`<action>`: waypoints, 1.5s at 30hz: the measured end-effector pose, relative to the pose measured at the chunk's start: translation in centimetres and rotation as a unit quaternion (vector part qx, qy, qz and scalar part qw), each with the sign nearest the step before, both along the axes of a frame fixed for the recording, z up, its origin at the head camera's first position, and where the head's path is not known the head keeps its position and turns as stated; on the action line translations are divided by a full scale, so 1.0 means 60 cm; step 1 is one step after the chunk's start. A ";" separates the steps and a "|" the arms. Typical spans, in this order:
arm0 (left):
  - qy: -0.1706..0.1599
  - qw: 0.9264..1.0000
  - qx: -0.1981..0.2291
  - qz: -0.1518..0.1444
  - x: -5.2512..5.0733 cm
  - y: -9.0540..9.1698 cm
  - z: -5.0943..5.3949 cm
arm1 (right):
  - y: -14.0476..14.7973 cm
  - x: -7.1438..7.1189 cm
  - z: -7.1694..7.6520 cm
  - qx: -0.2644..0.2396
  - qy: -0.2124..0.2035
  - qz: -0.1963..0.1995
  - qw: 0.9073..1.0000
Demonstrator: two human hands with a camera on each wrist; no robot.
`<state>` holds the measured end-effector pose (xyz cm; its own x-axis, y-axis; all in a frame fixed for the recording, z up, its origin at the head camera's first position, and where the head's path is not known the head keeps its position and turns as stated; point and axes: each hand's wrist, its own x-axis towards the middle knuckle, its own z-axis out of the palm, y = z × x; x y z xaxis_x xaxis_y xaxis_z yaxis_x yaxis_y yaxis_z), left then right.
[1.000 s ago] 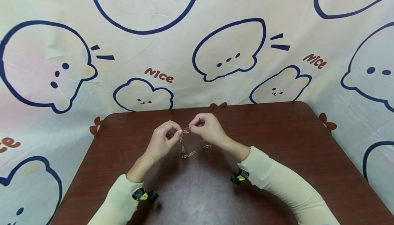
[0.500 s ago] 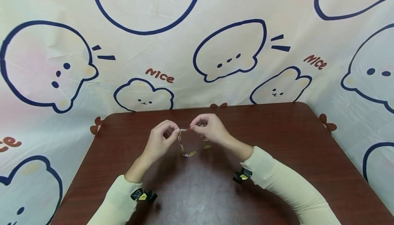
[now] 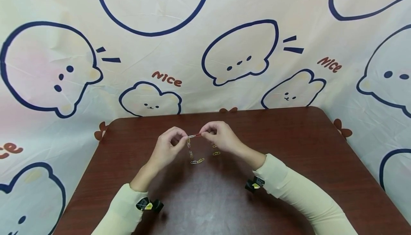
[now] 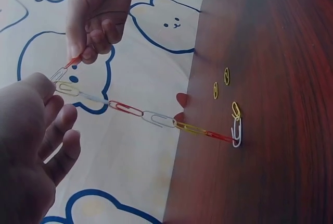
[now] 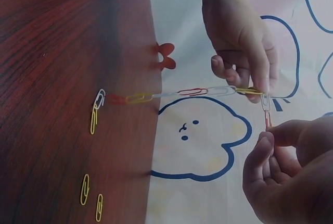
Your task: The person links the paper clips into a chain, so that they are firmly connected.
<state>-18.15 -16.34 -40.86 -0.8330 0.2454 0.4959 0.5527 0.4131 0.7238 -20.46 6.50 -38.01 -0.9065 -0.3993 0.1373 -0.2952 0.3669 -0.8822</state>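
Head view: you are holding both hands above the dark red-brown wood-grain table [image 3: 208,199], fingertips near each other but apart. Your left hand [image 3: 169,144] is pinching the linked chain of red, white and yellow wire paper clips [image 4: 159,119] between thumb and forefinger, where a yellow clip is meeting a narrow white wire clip [image 5: 266,101]. Your right hand [image 3: 221,135] is pinching a thin red wire clip [image 5: 268,121], which is meeting that white one end to end, so the pair is spanning the space between your fingertips. From your left hand the rest of the chain is hanging down, its last white and yellow clips lying on the table below and between your hands. Two loose yellow oval wire clips [image 4: 227,76] are lying near each other below your right hand. Cream fabric sleeves [image 3: 302,185] are covering your forearms.
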 end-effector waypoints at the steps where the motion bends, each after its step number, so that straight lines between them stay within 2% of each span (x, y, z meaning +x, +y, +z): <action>1: -0.004 1.000 -0.004 -0.001 0.000 -0.001 -0.001 | 0.000 0.000 0.000 0.001 0.004 0.000 1.000; 11: -0.040 0.998 -0.036 -0.023 0.002 -0.003 -0.005 | -0.004 0.004 0.003 0.002 0.038 0.001 0.999; 19: -0.027 0.999 -0.033 -0.018 0.000 0.002 -0.005 | -0.004 0.007 0.004 0.005 0.048 0.001 0.999; 28: -0.026 0.999 0.005 -0.024 -0.002 0.015 0.000 | -0.005 0.009 0.003 0.003 0.060 -0.003 0.998; 35: -0.020 1.000 0.002 -0.003 -0.004 0.025 0.001 | -0.009 0.009 0.000 -0.011 0.075 -0.001 0.997; 38: -0.018 1.000 0.001 -0.001 0.000 0.028 0.009 | -0.012 0.009 0.000 -0.017 0.080 0.002 0.997; 43: 0.007 1.000 0.009 -0.006 0.023 0.033 0.046 | -0.015 0.009 0.001 -0.018 0.079 0.008 0.997; 45: 0.019 1.000 0.013 -0.007 0.028 0.033 0.055 | -0.016 0.007 0.000 -0.018 0.078 0.011 0.997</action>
